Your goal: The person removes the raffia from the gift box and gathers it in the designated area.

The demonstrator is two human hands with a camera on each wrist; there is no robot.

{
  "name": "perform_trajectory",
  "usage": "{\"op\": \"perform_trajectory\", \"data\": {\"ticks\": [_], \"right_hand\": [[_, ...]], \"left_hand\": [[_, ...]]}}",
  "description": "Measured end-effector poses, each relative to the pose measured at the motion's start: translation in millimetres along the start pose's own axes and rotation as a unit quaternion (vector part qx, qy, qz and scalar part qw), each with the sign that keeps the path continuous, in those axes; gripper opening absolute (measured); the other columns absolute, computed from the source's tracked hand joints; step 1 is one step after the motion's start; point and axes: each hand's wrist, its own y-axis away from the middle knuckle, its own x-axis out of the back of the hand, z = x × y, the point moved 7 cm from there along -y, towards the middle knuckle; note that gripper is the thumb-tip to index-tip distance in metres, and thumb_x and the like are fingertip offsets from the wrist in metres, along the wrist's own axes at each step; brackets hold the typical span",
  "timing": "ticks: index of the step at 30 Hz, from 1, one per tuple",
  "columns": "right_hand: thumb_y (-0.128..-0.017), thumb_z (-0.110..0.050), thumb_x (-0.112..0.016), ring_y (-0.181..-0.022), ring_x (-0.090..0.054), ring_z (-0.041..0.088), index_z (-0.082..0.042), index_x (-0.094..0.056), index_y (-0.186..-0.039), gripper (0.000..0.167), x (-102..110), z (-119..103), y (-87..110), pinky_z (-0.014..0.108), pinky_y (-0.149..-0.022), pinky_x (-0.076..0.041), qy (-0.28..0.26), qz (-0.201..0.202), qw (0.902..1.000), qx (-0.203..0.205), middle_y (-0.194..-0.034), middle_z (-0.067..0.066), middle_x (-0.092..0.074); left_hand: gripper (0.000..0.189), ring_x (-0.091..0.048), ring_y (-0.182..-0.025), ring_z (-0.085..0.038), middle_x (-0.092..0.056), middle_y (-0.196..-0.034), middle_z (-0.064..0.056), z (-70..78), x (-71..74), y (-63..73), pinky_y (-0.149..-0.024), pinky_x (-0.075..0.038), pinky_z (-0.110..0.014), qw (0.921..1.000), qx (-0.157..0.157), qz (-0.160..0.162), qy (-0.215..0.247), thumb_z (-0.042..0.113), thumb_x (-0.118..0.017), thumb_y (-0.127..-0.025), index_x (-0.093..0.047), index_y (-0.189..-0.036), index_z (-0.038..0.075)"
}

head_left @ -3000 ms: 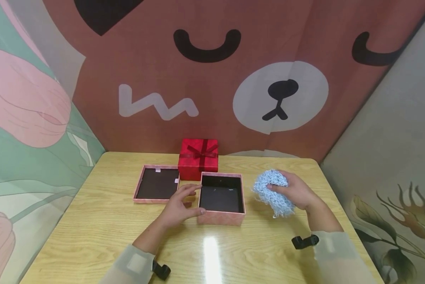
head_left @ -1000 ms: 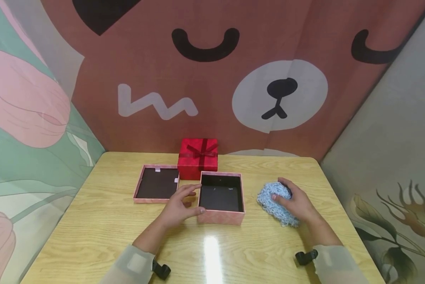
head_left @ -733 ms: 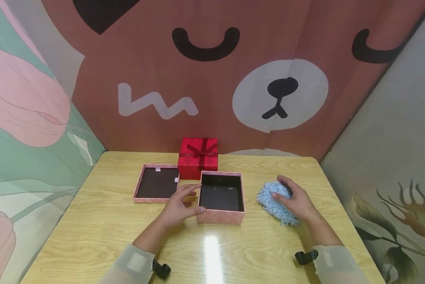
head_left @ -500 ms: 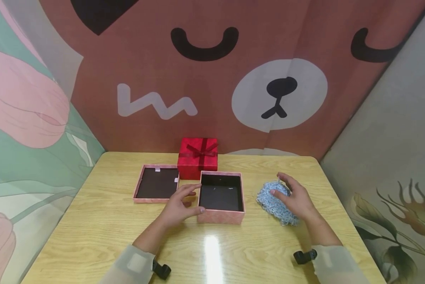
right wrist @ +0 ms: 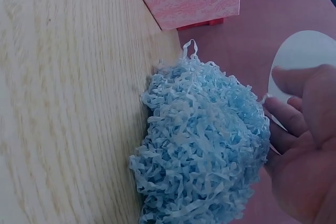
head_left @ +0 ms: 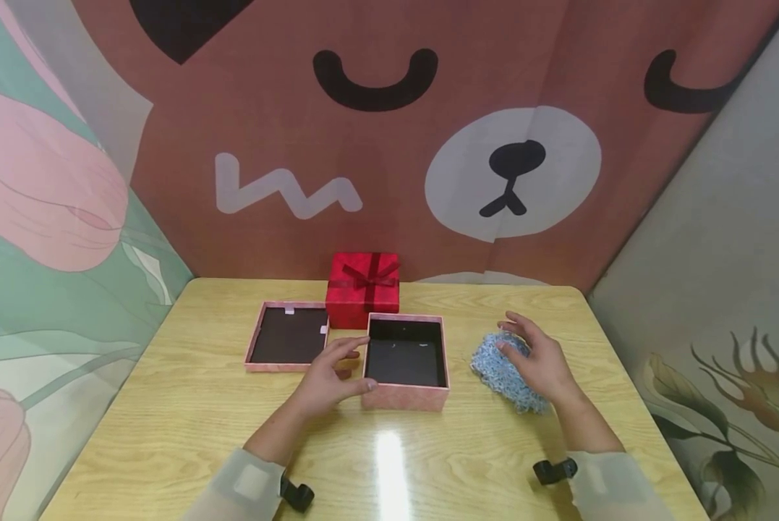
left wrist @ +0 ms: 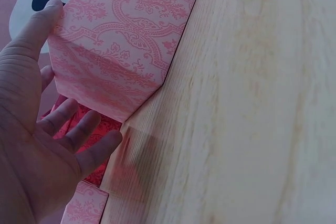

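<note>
A pink patterned box (head_left: 405, 399) with a black inside stands at mid-table, without its lid. My left hand (head_left: 325, 382) is at its left side, thumb at the near corner and index finger by the rim. In the left wrist view the other fingers are spread, loosely bent, below the pink wall (left wrist: 113, 40). To the right a clump of crinkled light-blue shredded paper (head_left: 505, 376) rests on the table. Over its right side my right hand (head_left: 545, 365) hovers with fingers apart. One thin strand of the shredded paper (right wrist: 205, 140) reaches towards its fingertips in the right wrist view.
The pink lid (head_left: 288, 336) lies upturned left of the box, showing its dark inside. Behind them a red gift box (head_left: 362, 312) with a dark red ribbon bow stands near the table's far edge. A bear-print backdrop (head_left: 376, 159) rises behind the wooden table (head_left: 187, 405).
My right hand lowered the shredded paper onto the table, then loosened its fingers and lifted slightly away. My left hand, the boxes and the lid have stayed in place.
</note>
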Motion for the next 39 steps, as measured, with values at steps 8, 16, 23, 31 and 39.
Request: {"op": "perform_trajectory", "data": {"ticks": [8,16,23,31,39], "right_hand": [[-0.102,-0.019,-0.069,-0.112,-0.070,0.033,-0.008,-0.056,-0.147,0.048,3.1,-0.1,1.4,0.059,-0.099,-0.053,0.012,0.047,0.9988,0.003,-0.116,0.008,-0.076],[-0.094,-0.020,-0.079,-0.121,-0.065,0.035,-0.010,-0.063,-0.139,0.048,0.4,-2.7,1.8,0.059,-0.097,-0.052,0.010,0.056,0.9983,-0.009,-0.112,0.005,-0.077],[-0.092,-0.021,-0.082,-0.130,-0.059,0.033,-0.011,-0.062,-0.141,0.053,-4.3,-10.6,0.6,0.056,-0.103,-0.050,-0.017,0.042,0.9989,-0.012,-0.126,0.007,-0.073],[-0.092,-0.032,-0.082,-0.130,-0.060,0.030,-0.013,-0.062,-0.141,0.056,-14.0,-27.0,-1.0,0.058,-0.108,-0.047,-0.047,0.026,0.9985,-0.005,-0.130,0.005,-0.071],[-0.091,-0.036,-0.082,-0.131,-0.060,0.031,-0.017,-0.060,-0.143,0.059,-31.1,-42.9,-1.2,0.051,-0.109,-0.049,-0.084,-0.018,0.9962,0.010,-0.138,0.006,-0.066]], "left_hand": [[0.082,-0.053,-0.134,-0.035,-0.048,-0.150,0.000,2.0,-0.4,-0.4,-0.107,-0.049,-0.057,1.0000,0.001,-0.001,0.005,0.025,-0.092,-0.080,-0.054,-0.153,0.026],[0.082,-0.051,-0.135,-0.041,-0.046,-0.152,-0.005,1.2,-0.5,-0.4,-0.108,-0.045,-0.063,0.9995,-0.007,0.004,0.029,0.016,-0.092,-0.080,-0.054,-0.152,0.025],[0.082,-0.053,-0.133,-0.035,-0.049,-0.148,0.001,0.8,-0.5,-1.7,-0.106,-0.050,-0.057,0.9999,-0.013,-0.001,0.008,0.024,-0.092,-0.080,-0.054,-0.152,0.025],[0.083,-0.053,-0.134,-0.037,-0.048,-0.149,0.002,-0.5,-0.4,-2.6,-0.106,-0.051,-0.054,0.9999,-0.014,-0.003,-0.002,0.030,-0.092,-0.080,-0.053,-0.153,0.024],[0.079,-0.050,-0.134,-0.045,-0.049,-0.150,-0.011,19.4,-1.2,3.5,-0.108,-0.045,-0.063,0.9995,-0.010,-0.006,0.028,0.018,-0.091,-0.081,-0.054,-0.151,0.023]]}}
